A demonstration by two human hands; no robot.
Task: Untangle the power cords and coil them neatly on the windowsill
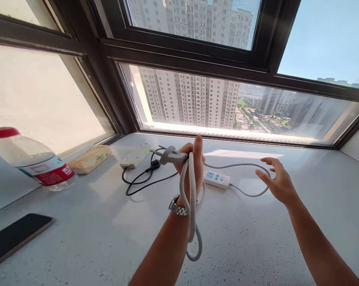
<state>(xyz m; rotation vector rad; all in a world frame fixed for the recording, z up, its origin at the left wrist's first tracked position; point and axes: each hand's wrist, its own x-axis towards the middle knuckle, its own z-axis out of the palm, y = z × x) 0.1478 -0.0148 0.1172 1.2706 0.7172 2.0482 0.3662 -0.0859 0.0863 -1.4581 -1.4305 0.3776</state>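
My left hand (193, 161) is raised over the grey sill and grips a coiled white power cable (192, 206), whose loops hang down past my watch. The cable's plug (168, 154) sticks out to the left of my fist. The cable runs on to a white power strip (216, 179) lying on the sill just right of that hand, then curves in a loop (253, 194) beneath my right hand. My right hand (277, 181) hovers open above that loop, fingers spread, holding nothing.
A clear water bottle with a red cap (33, 161) stands at the left. A yellow packet (90, 159), a white adapter (135, 156) with a black cord (143, 178) and a dark phone (15, 237) lie on the sill (107, 238). Large windows (227, 107) rise behind.
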